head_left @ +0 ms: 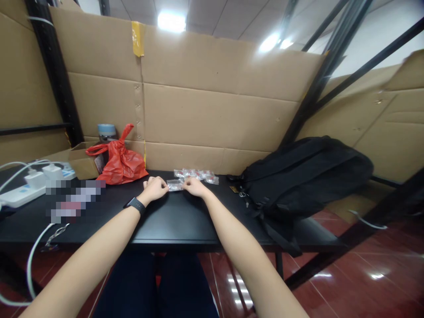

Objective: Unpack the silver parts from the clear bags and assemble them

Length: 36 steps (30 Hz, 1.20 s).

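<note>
A small clear plastic packet (pixel 175 185) lies between my two hands on the black table (pixel 175 225). My left hand (pixel 155 188), below a black wristwatch, pinches the packet's left end. At its right end, the fingers of my right hand (pixel 194 187) are closed on it. Just behind the hands sits a group of several similar clear packets (pixel 195 174) with small red parts inside. What the held packet contains is too small to tell.
A red plastic bag (pixel 122 162), an open cardboard box (pixel 82 162) and a blue-lidded container (pixel 106 130) stand at the back left. A white power strip (pixel 21 194) with cables lies far left. A black backpack (pixel 308 176) fills the right side. Cardboard (pixel 212 115) walls the back.
</note>
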Each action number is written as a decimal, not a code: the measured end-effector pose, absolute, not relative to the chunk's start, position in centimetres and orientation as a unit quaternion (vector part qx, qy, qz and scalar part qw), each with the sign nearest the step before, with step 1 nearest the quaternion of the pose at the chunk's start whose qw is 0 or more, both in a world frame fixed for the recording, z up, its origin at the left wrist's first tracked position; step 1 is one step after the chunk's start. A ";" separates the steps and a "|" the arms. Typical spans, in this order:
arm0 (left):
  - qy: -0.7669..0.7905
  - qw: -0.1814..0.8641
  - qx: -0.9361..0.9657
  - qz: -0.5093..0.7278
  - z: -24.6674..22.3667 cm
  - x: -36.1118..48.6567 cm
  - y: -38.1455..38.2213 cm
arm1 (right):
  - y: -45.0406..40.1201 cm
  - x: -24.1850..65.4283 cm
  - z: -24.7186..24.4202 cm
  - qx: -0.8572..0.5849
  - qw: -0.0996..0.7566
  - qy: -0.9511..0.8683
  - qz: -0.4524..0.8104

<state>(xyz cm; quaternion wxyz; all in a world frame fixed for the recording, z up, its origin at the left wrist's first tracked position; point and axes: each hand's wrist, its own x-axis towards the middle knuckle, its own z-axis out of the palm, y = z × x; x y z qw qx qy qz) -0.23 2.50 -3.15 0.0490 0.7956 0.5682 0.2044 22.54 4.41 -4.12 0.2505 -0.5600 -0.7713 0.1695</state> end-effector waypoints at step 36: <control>0.510 0.097 0.820 0.240 -3.4 0.6 2.1 | 4.3 22.7 -4.4 -0.467 0.302 -0.789 0.261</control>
